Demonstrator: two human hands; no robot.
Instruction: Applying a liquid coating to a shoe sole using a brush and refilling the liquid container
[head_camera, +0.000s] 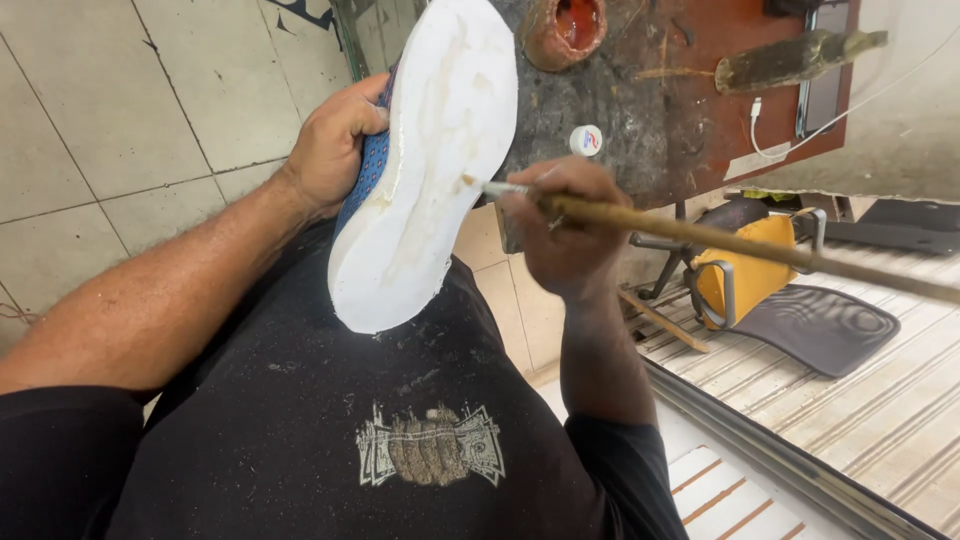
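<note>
White sole (425, 160) of a blue shoe is facing up, left hand (335, 145) gripping its side; right hand (562, 232) is pinching a long wooden-handled brush (720, 238), tip touching the sole, beside a grimy worktop (640, 110).

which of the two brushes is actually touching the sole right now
The long-handled brush in the right hand: its tip meets the white sole held by the left hand. The other brush lies untouched on the workbench.

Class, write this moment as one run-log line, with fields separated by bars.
left hand: grips shoe, white sole up | right hand: holds brush, tip on sole edge | nearby: glue pot on workbench
</note>
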